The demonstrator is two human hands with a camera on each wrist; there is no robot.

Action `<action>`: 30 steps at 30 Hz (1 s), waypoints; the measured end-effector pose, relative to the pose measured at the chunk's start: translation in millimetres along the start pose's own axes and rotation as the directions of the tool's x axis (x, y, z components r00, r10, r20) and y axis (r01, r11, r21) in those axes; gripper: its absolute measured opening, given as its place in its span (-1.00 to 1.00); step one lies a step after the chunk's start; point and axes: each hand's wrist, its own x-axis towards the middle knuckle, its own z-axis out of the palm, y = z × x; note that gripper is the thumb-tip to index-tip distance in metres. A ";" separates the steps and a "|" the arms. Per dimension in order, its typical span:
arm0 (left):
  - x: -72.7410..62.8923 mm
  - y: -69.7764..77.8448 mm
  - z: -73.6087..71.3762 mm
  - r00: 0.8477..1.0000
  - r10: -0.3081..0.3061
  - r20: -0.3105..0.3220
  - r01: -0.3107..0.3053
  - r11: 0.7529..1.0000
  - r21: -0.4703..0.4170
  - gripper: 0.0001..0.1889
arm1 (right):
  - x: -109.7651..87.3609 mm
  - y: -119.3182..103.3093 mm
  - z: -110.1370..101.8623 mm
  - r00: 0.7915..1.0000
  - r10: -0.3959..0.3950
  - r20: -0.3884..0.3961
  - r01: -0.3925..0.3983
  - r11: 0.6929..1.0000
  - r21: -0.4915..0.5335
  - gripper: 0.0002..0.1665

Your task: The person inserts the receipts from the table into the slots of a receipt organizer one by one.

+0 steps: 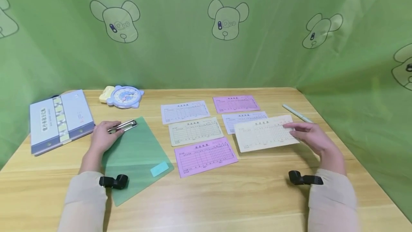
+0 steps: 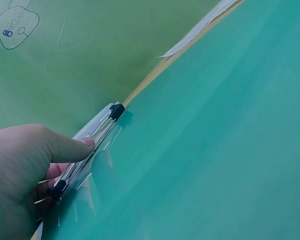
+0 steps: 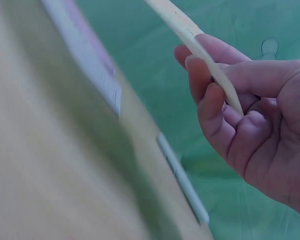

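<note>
My left hand [image 1: 104, 135] grips the metal clip [image 1: 123, 126] at the top edge of a green translucent clipboard [image 1: 135, 149] lying on the table. In the left wrist view the thumb presses on the clip [image 2: 92, 150]. A small turquoise label [image 1: 159, 169] sits near the board's lower right corner. My right hand [image 1: 313, 137] pinches the right end of a cream printed slip [image 1: 265, 133], tilted and lifted off the table. The right wrist view shows the slip [image 3: 215, 70] between thumb and fingers. Under its upper left part lies a pale blue slip [image 1: 243, 117], partly hidden.
Left of the raised slip lie a pale blue slip [image 1: 185, 111], a cream slip [image 1: 195, 131] and a purple slip [image 1: 206, 156]. Behind are another purple slip [image 1: 236, 104] and a pen [image 1: 297, 112]. A blue binder [image 1: 59, 121] and a toy-like clock [image 1: 126, 96] stand left.
</note>
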 end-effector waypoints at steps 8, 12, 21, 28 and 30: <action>0.0 1.9 -0.7 1.000 -0.005 -0.010 0.005 1.000 -0.002 -0.64 | 37.9 -30.4 36.9 0.985 -0.128 0.113 0.109 0.981 0.160 -0.59; -0.2 2.7 1.5 1.000 -0.014 -0.017 0.014 1.000 -0.002 -0.64 | 56.7 -47.6 65.6 0.977 -0.125 0.175 0.095 0.980 0.173 -0.53; -1.0 2.1 3.0 0.999 -0.029 -0.017 0.029 1.000 -0.001 -0.64 | 92.3 -82.8 137.4 0.957 -0.152 0.247 0.101 0.973 0.208 -0.53; -1.2 3.8 1.6 0.999 -0.038 -0.011 0.038 0.999 -0.001 -0.64 | 106.7 -100.8 181.8 0.971 -0.120 0.207 0.084 0.981 0.175 -0.66; -1.1 3.3 1.8 0.999 -0.042 -0.009 0.042 0.999 -0.001 -0.64 | 110.3 -104.3 194.4 0.972 -0.112 0.209 0.078 0.984 0.162 -0.68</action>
